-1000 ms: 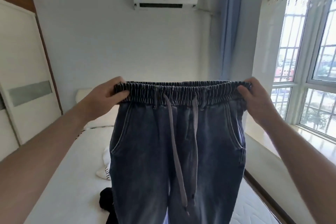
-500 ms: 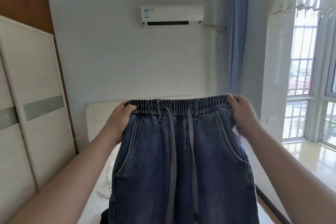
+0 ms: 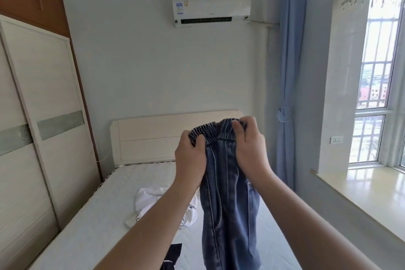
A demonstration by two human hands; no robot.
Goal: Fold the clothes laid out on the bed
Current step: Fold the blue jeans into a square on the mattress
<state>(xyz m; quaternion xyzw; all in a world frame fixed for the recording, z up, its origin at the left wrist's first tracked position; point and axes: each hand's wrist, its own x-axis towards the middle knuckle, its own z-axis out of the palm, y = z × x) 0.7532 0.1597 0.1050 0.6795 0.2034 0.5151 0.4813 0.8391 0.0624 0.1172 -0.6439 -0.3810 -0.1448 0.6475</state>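
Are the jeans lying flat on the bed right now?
No. Both hands, left hand and right hand, hold the jeans up by the waistband.

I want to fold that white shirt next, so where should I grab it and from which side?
Judging by its pose, take the white shirt by its near edge, reaching in from the left with the left hand. It lies crumpled on the bed left of the hanging jeans, which block the right side. Its collar isn't visible.

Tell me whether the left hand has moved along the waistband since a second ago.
Yes. The left hand has come in toward the right hand, bunching the jeans in half; it now sits in front of the headboard.
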